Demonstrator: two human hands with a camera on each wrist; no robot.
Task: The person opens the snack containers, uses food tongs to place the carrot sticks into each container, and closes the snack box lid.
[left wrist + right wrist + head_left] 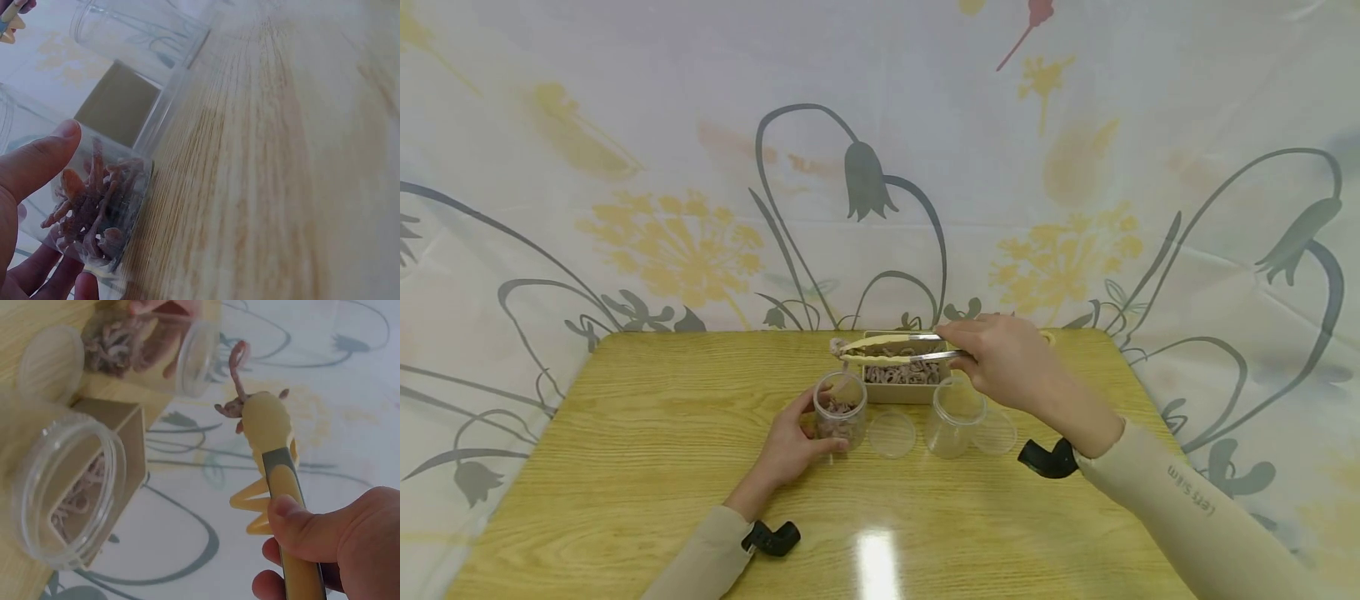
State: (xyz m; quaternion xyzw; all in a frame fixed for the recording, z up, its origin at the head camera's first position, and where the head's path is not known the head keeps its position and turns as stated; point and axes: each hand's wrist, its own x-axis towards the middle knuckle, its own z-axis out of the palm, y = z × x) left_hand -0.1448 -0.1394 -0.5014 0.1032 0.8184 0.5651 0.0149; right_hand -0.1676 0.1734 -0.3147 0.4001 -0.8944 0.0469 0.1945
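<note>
My left hand grips a clear plastic jar standing on the table, thumb on one side and fingers round the other. Brownish-purple, curly dried strips fill the lower part of that jar. Yellow-tipped metal tongs are in my right hand, thumb pressed along one arm. Between the tong tips a small clump of the same strips is pinched, one curled strand sticking out. The clump hangs just above the mouth of the jar.
Behind the jars, a beige rectangular box holds many more strips. A second clear jar without its lid stands to the right. Two round clear lids lie flat, one lid between the jars, another lid farther right. A flower-printed backdrop rises behind the table.
</note>
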